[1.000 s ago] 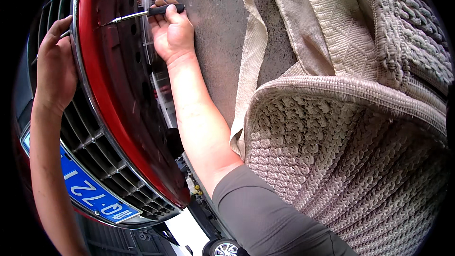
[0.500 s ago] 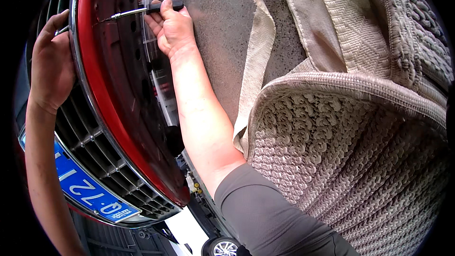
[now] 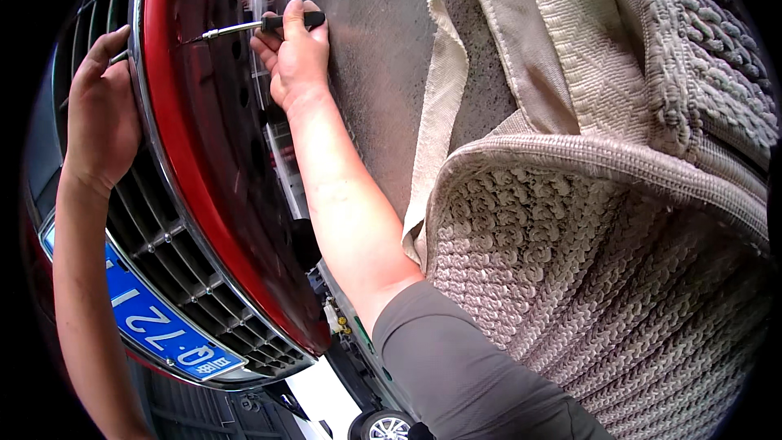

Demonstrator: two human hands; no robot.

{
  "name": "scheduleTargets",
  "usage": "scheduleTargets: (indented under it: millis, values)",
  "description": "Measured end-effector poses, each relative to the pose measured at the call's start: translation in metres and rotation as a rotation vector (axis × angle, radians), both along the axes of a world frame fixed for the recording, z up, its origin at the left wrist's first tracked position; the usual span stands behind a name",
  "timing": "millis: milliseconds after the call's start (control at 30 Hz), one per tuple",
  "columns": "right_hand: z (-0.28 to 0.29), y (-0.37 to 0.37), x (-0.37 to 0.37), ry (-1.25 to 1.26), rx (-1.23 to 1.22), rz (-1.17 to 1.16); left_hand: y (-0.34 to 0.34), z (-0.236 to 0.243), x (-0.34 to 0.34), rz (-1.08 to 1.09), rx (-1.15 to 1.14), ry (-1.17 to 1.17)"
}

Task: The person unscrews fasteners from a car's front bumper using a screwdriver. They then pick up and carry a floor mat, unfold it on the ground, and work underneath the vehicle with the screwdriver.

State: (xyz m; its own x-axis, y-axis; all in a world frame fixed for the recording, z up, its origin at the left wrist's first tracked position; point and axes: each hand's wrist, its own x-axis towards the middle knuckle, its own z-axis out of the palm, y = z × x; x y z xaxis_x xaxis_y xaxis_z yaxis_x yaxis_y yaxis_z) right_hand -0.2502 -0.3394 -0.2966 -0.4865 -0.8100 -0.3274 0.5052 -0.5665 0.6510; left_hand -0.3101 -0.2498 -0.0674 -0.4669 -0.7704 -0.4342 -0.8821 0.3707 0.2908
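My right hand (image 3: 297, 61) grips the black handle of a screwdriver (image 3: 252, 27). Its metal shaft points left and its tip touches the inner side of a red car bumper (image 3: 183, 171). My left hand (image 3: 102, 114) rests on the outer face of the bumper, fingers spread over the black grille (image 3: 163, 244) and the chrome trim along its edge. What lies under the left palm is hidden.
A blue number plate (image 3: 151, 322) sits on the lower grille. A thick beige woven mat (image 3: 595, 277) lies on grey concrete ground (image 3: 366, 81) at the right. A small wheel (image 3: 383, 425) and dark car parts show at the bottom.
My right hand and the screwdriver have shifted slightly up along the bumper's inner edge. My left hand has slid a little higher on the grille.
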Motion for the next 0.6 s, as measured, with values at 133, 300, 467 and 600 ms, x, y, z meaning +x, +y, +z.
scheduleTargets:
  millis: [133, 300, 467, 600]
  values:
    - [-0.003, 0.001, 0.007, -0.026, -0.068, -0.125, -0.001, 0.001, 0.0, 0.0, -0.009, 0.005]
    - [-0.014, -0.02, 0.01, -0.17, -0.184, -0.266, 0.0, -0.008, 0.005, -0.075, -0.172, 0.072]
    - [-0.01, -0.015, 0.008, -0.213, -0.297, -0.355, -0.004, 0.0, 0.008, -0.089, -0.167, 0.061]
    - [-0.014, -0.015, 0.008, -0.193, -0.292, -0.275, -0.001, -0.002, 0.005, -0.07, -0.09, 0.038]
